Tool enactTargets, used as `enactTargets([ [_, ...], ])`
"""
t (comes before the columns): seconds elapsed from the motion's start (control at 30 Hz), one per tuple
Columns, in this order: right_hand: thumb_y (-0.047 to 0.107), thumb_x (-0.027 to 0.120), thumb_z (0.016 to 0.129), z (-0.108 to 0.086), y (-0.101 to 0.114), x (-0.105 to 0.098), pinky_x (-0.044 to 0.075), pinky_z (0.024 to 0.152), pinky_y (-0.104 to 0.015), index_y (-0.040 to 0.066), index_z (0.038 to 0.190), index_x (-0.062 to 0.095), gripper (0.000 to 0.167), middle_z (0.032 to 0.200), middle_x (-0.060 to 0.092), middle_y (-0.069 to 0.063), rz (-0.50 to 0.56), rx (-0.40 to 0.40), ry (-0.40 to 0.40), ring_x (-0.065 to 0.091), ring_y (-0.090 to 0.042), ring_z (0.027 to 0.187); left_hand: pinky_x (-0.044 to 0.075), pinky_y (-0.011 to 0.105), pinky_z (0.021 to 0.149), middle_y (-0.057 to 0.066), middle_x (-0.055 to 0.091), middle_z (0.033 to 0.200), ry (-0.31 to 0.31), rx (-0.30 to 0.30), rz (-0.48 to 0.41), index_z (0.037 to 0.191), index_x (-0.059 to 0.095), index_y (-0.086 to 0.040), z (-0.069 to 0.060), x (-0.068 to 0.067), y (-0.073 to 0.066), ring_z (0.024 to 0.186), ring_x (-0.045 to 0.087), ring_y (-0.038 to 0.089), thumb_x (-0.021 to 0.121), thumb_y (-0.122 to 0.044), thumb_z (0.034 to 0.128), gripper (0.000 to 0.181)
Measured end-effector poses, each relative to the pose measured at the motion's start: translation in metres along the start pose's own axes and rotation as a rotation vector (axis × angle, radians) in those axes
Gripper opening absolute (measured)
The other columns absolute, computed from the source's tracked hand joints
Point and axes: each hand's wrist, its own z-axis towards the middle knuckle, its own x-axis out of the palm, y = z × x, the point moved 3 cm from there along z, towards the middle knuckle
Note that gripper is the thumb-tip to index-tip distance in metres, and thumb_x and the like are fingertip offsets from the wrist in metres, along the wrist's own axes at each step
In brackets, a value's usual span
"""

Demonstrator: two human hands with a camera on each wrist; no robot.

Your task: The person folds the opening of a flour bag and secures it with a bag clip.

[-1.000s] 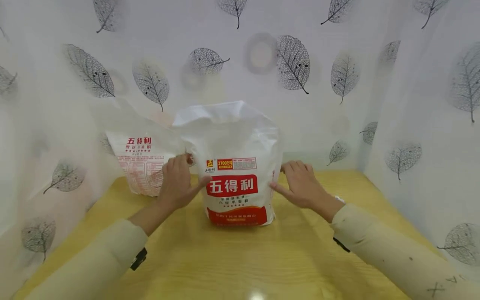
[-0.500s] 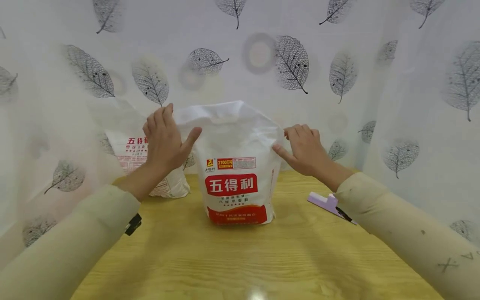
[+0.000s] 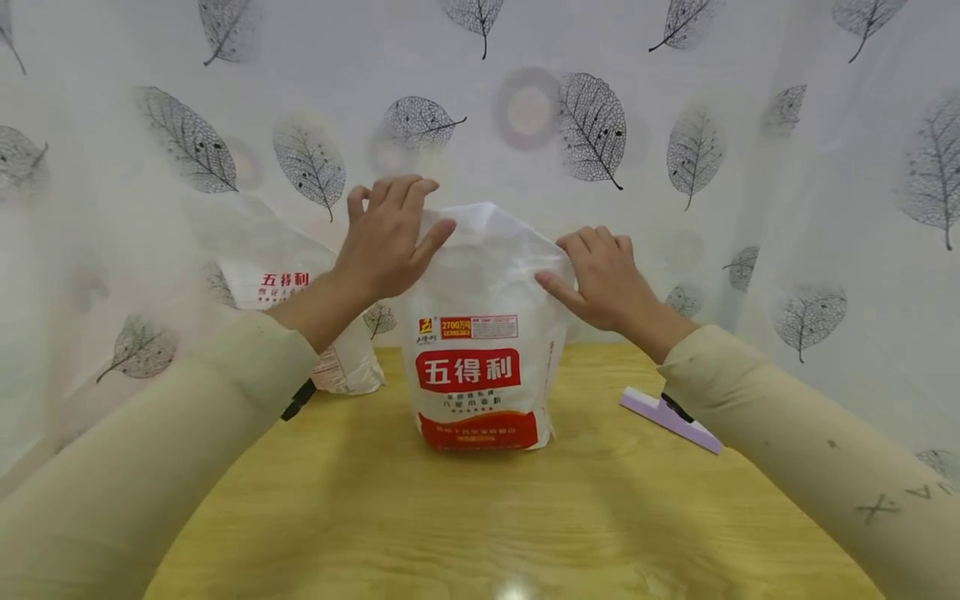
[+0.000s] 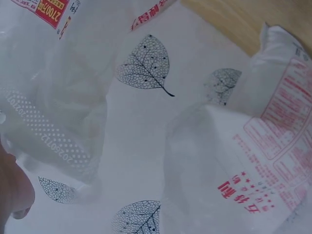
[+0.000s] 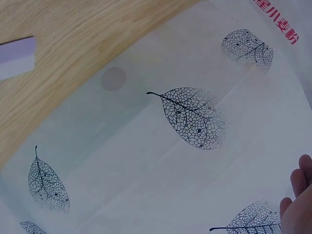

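In the head view a white flour bag (image 3: 480,292) with red print stands upright on the table. My left hand (image 3: 384,242) is at its upper left corner, fingers loosely bent above the top edge and thumb extended by the front. With thumb on the front and fingers curled over the side edge, my right hand (image 3: 609,287) holds the bag's upper right. The left wrist view shows the bag's pale side (image 4: 58,97) and part of my left hand (image 4: 13,187) at the left edge. Fingertips of my right hand (image 5: 300,204) enter the right wrist view at lower right.
A second white bag (image 3: 348,358) with red print stands behind my left forearm. A purple and white tool (image 3: 671,421) lies on the wooden table (image 3: 480,525) beside my right sleeve. Leaf-patterned sheeting (image 3: 660,100) surrounds the table's back and sides.
Both hands have moved up the bag's sides from its middle; the left has also moved right, to the top corner. The purple tool has come into sight from behind the right arm.
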Motion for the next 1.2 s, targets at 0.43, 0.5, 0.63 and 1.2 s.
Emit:
enactTargets([
  [0.43, 0.039, 0.073, 0.091, -0.001, 0.004, -0.010, 0.036, 0.082, -0.053, 0.004, 0.106, 0.069, 0.039, 0.101, 0.059, -0.014, -0.029, -0.134, -0.100, 0.051, -0.033, 0.096, 0.020, 0.055, 0.109, 0.004, 0.061, 0.135, 0.101, 0.108, -0.019, 0.134, 0.060, -0.017, 0.007, -0.006, -0.015, 0.130, 0.043, 0.025, 0.050, -0.029, 0.1055, 0.032],
  [0.5, 0.037, 0.074, 0.090, -0.002, 0.006, -0.011, 0.037, 0.083, -0.052, 0.005, 0.103, 0.070, 0.035, 0.099, 0.059, -0.012, -0.035, -0.158, -0.118, 0.052, -0.032, 0.095, 0.022, 0.055, 0.109, 0.004, 0.065, 0.130, 0.065, 0.132, -0.051, 0.130, 0.064, -0.016, 0.006, -0.008, -0.017, 0.127, 0.047, 0.025, 0.051, -0.024, 0.1050, 0.029],
  [0.63, 0.032, 0.076, 0.089, -0.003, 0.008, -0.009, 0.039, 0.081, -0.051, 0.005, 0.093, 0.072, 0.028, 0.094, 0.061, -0.012, -0.081, -0.260, -0.171, 0.053, -0.031, 0.090, 0.029, 0.053, 0.106, 0.005, 0.068, 0.127, 0.032, 0.218, -0.097, 0.130, 0.066, -0.018, 0.008, -0.006, -0.025, 0.123, 0.052, 0.025, 0.047, -0.012, 0.1046, 0.032],
  [1.2, 0.030, 0.041, 0.105, -0.008, 0.005, -0.001, 0.034, 0.090, -0.053, 0.009, 0.111, 0.074, 0.040, 0.113, 0.069, -0.013, 0.034, -0.114, -0.056, 0.055, -0.034, 0.106, 0.029, 0.052, 0.108, 0.003, 0.073, 0.115, 0.139, 0.215, -0.069, 0.101, 0.076, -0.015, 0.010, -0.003, -0.045, 0.115, 0.059, 0.024, 0.063, -0.039, 0.0959, 0.027],
])
